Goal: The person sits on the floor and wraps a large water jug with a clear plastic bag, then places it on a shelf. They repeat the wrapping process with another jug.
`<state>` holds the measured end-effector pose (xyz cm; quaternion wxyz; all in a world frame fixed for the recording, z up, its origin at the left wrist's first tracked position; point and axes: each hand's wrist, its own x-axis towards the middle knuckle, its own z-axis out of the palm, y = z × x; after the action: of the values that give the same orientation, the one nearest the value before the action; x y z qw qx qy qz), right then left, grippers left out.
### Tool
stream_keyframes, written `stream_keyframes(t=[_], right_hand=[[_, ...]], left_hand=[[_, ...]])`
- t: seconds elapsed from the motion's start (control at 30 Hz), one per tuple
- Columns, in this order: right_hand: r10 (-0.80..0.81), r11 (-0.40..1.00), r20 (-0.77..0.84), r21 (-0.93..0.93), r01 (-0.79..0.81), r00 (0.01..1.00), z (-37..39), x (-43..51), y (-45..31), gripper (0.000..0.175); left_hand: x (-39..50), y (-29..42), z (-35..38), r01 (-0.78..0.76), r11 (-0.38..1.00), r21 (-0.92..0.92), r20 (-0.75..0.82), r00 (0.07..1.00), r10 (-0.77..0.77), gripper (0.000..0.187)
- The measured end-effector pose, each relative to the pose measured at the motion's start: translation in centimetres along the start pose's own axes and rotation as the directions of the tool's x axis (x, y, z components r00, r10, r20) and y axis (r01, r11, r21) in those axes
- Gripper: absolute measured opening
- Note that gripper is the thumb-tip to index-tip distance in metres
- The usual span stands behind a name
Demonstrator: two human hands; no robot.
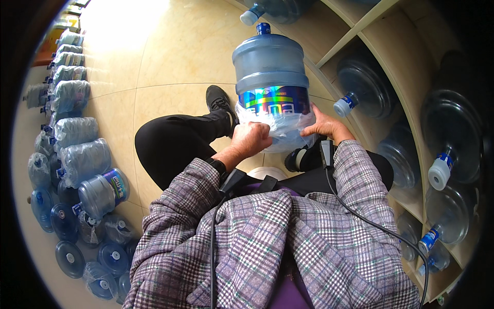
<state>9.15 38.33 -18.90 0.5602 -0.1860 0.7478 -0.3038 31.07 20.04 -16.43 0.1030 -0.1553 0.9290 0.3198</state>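
A large blue-tinted water-cooler bottle (270, 58) with a blue cap (263, 28) is in front of me, its neck pointing away. A shiny printed label wraps its lower half. Clear plastic bag film (283, 125) is bunched around the base end. My left hand (251, 140) is closed in a fist on the film at the bottle's left side. On the right, my right hand (323, 124) rests with thumb and fingers against the film and the bottle's side; part of its fingers is hidden behind the bottle.
Shelves (357, 33) on the right hold several capped bottles (364, 87), necks pointing outward. Along the left, bagged bottles (85, 162) lie in a long row, with others standing nearby. Below the bottle shows part of a white round seat (267, 172). Pale tiles (173, 58) cover the floor.
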Motion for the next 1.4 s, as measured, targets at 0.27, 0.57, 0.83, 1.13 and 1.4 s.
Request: stream_keyframes(t=[0.27, 0.57, 0.83, 1.13, 1.4], right_hand=[[0.005, 0.935, -0.111, -0.353, -0.044, 0.994, 0.1, 0.8, -1.3, 0.101], [-0.432, 0.865, -0.464, -0.455, 0.21, 0.774, 2.6, 0.8, -3.8, 0.086], [-0.453, 0.773, -0.359, -0.613, 0.16, 0.816, 4.8, 0.1, -4.0, 0.093], [-0.414, 0.773, -0.347, -0.622, 0.124, 0.842, 4.6, 0.1, -3.4, 0.104], [-0.38, 0.779, -0.375, -0.623, 0.074, 0.845, 4.7, 0.2, -3.4, 0.106]], left_hand=[[0.4, 0.8, -0.2, -0.19, 0.945, -0.265, -0.056, 0.982, 0.182, 0.019], [2.1, -1.4, 2.0, -0.015, 0.626, -0.78, -0.177, 0.964, -0.197, 0.028], [0.2, -3.4, 2.9, 0.296, 0.954, 0.047, 0.173, 0.938, -0.3, 0.05], [0.6, -2.3, 1.9, 0.107, 0.927, 0.36, 0.261, 0.942, -0.21, 0.015], [0.5, -3.5, 1.8, -0.03, 0.967, 0.251, 0.314, 0.948, -0.053, 0.019]])
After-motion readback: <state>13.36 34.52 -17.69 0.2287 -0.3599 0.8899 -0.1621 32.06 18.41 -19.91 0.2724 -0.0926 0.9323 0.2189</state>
